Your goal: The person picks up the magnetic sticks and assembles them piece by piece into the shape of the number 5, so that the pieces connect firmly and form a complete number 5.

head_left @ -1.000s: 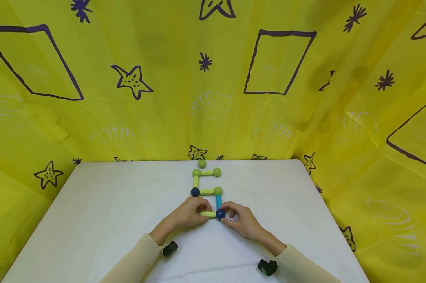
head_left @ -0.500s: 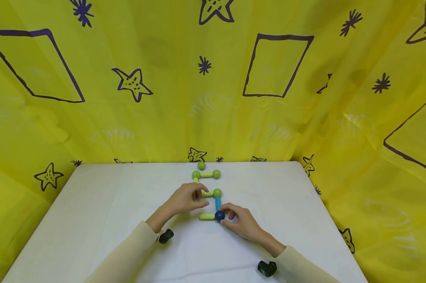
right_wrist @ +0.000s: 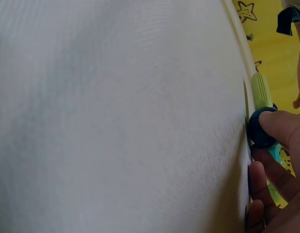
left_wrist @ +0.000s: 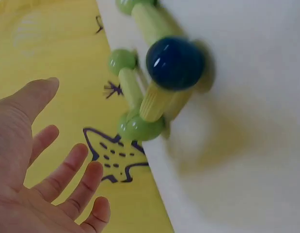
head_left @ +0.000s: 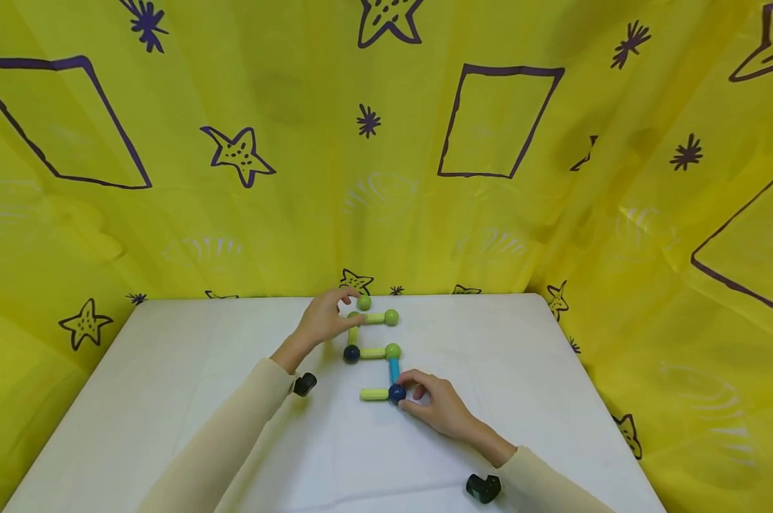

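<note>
A zigzag of sticks joined by balls lies on the white table. At its near end my right hand (head_left: 440,406) pinches a dark blue ball (head_left: 397,394) between thumb and index finger, as the right wrist view also shows. From that ball run a light-green stick (head_left: 375,394) to the left and a blue stick (head_left: 395,370) up to a green ball (head_left: 393,351). My left hand (head_left: 325,315) reaches over the far end, fingers spread, beside a loose green ball (head_left: 364,303). Its thumb partly covers the corner green ball. A second dark blue ball (left_wrist: 175,63) shows in the left wrist view.
The white table (head_left: 501,370) ends at the back against a yellow curtain (head_left: 296,214) with purple drawings. A far green ball (head_left: 391,318) ends the structure's top row. Each wrist carries a small black camera (head_left: 484,488).
My left hand has let go of the near light-green stick and moved forward to the loose green ball at the far edge. The right hand keeps its pinch on the dark blue ball.
</note>
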